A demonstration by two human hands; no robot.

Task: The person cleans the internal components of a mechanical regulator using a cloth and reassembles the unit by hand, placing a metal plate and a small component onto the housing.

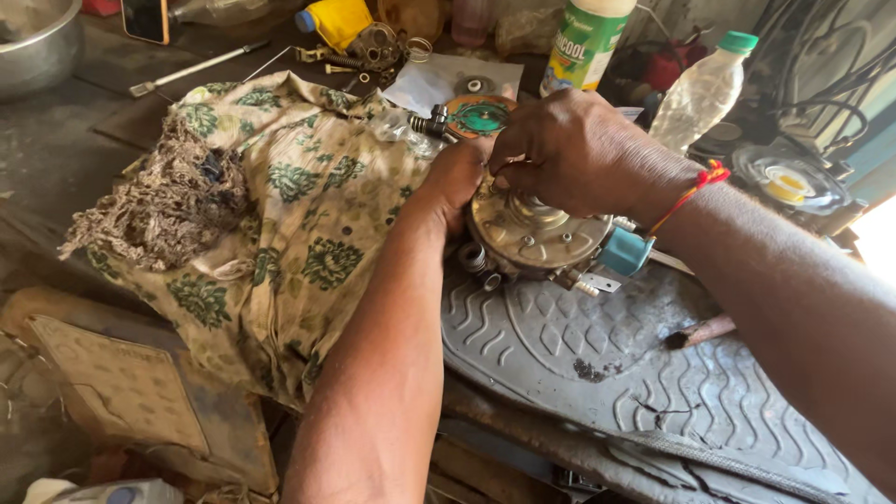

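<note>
Green-and-white labelled bottle [585, 42] at top centre, yellow container [336, 21] left of it, clear green-capped bottle [702, 90] right

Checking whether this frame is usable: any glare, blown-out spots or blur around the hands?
Head view: daylight is even over both hands, left hand and right hand, and the round metal part they grip looks sharp; one blown-out white patch sits at the right edge; the bottom left corner is dim.

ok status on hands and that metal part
Left hand steadies round metal housing from its left. Right hand on top, fingers pinching at its rim. Green diaphragm disc lies behind.
</note>
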